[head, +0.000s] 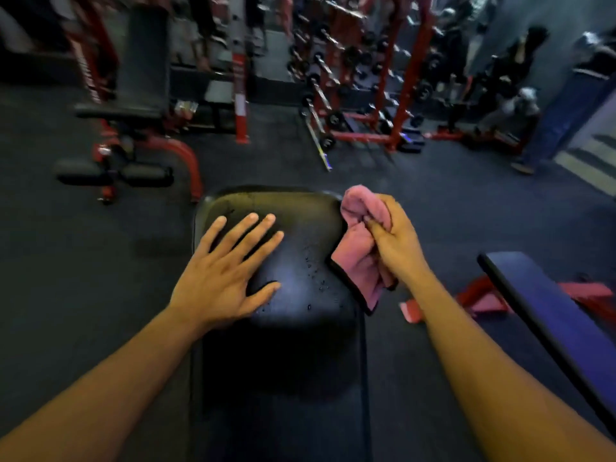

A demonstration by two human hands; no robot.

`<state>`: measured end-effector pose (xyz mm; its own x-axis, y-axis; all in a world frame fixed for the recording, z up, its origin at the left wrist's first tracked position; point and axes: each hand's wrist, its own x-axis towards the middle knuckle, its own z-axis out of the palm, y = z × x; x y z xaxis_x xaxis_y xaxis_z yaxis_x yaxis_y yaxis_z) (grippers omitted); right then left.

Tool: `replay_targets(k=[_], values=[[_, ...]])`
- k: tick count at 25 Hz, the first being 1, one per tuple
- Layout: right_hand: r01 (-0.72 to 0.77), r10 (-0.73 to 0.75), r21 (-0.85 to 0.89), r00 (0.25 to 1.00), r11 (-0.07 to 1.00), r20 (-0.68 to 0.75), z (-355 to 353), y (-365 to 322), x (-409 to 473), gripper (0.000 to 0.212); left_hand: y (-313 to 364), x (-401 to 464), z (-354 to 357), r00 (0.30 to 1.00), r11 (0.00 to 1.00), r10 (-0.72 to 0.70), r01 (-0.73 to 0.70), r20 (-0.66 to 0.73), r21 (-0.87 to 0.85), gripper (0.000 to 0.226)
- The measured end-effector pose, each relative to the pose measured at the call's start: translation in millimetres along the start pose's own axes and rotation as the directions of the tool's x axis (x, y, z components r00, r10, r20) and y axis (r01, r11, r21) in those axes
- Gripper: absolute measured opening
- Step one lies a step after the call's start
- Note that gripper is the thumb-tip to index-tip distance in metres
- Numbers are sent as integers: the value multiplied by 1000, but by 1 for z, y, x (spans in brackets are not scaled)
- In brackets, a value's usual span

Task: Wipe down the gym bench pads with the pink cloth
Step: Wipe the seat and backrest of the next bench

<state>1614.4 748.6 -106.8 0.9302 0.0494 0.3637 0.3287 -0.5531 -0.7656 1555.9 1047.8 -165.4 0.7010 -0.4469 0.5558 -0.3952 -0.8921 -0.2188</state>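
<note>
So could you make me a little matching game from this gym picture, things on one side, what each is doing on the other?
Things:
1. left hand
2. right hand
3. pink cloth
4. bench pad

States:
A. black, with water drops
B. bunched up at the pad's right edge
C. flat, fingers spread on the pad
D. gripping the cloth

Pairs: 1-C, 2-D, 3-B, 4-A

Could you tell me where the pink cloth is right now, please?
In the head view, the pink cloth is bunched in the right hand at the right edge of the black bench pad, opposite the left hand lying flat on it.
</note>
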Motion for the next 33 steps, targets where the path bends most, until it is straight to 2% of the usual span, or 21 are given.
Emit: replay_targets(k=[1, 3, 6, 9, 13, 15, 17, 19, 21, 23, 25, 27, 30, 33], values=[[5, -7, 111, 1000, 994, 21, 14, 11, 3, 41, 2, 0, -2, 1000, 1000, -15, 15, -7, 21, 78], [100, -97, 177, 995, 979, -23, 35, 28, -3, 43, 7, -3, 1, 1000, 998, -30, 30, -8, 59, 77], [254, -249, 90, 966, 963, -65, 45, 43, 0, 48, 6, -6, 6, 998, 993, -58, 58, -2, 104, 76], [229, -229, -23, 972, 973, -42, 46, 48, 2, 50, 16, -9, 7, 991, 986, -134, 131, 21, 98, 76], [131, -140, -119, 987, 984, -72, 48, 51, -69, 54, 40, -15, 15, 964, 962, -265, 265, -10, 57, 74], [189, -197, -95, 977, 977, -83, 53, 69, -119, 55, 45, -18, 15, 964, 963, -265, 266, -14, 52, 73], [220, -220, -16, 969, 975, -116, 56, 76, -131, 52, 43, -17, 15, 965, 963, -262, 263, -36, 55, 72], [238, -237, -12, 962, 971, -135, 54, 63, -86, 43, 41, -17, 19, 968, 967, -245, 249, -59, 59, 72], [295, -309, -107, 939, 949, -148, 51, 41, -19, 35, 42, -19, 22, 966, 967, -247, 251, -72, 53, 72], [306, -331, -181, 936, 934, -124, 46, 27, 39, 42, 40, -15, 21, 966, 966, -251, 255, -65, 47, 72], [320, -333, -140, 939, 937, -89, 44, 28, 46, 40, 40, -16, 20, 968, 968, -245, 247, -55, 49, 73], [334, -339, -71, 938, 940, -78, 49, 37, 17, 33, 41, -18, 21, 963, 963, -263, 265, -57, 46, 73], [268, -269, -27, 958, 963, -102, 47, 70, -70, 44, 44, -16, 18, 964, 964, -262, 263, -36, 45, 73], [294, -295, -33, 952, 955, -82, 47, 80, -124, 51, 45, -17, 18, 960, 960, -275, 277, -52, 42, 73]])
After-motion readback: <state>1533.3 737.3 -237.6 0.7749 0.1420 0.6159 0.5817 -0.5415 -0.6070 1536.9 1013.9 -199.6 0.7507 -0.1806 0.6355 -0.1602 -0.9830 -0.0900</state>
